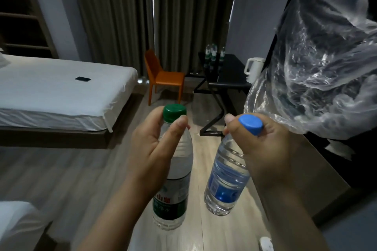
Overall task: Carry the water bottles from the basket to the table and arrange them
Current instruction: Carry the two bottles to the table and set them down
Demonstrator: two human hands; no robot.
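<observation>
Left hand point(149, 149): thumb and fingers pinch the neck of the green-capped water bottle point(173, 199) just under the cap. My fingers are mostly hidden behind the neck, and my wrist covers the left edge of the label. The bottle hangs below my hand, near upright, cap up, base toward the wood floor point(61, 179).

Right hand point(265, 149): fingers curled round the neck of the blue-capped water bottle point(226, 175); my palm hides the neck itself. This bottle hangs below and left of my hand. Its long axis is tilted, cap up and to the right, base down and to the left. The two bottles are near each other, apart.

Beyond my hands stands a black table point(230, 79) carrying a cluster of green-labelled bottles point(213, 55), too small and dim to count, and a white kettle point(253, 69). Crumpled clear plastic point(316, 67) over a dark container, cut off at the right edge, hides the table's right end. An orange chair point(163, 77) stands left of the table, then a white bed point(61, 87) with a dark flat object point(83, 79) on it.
</observation>
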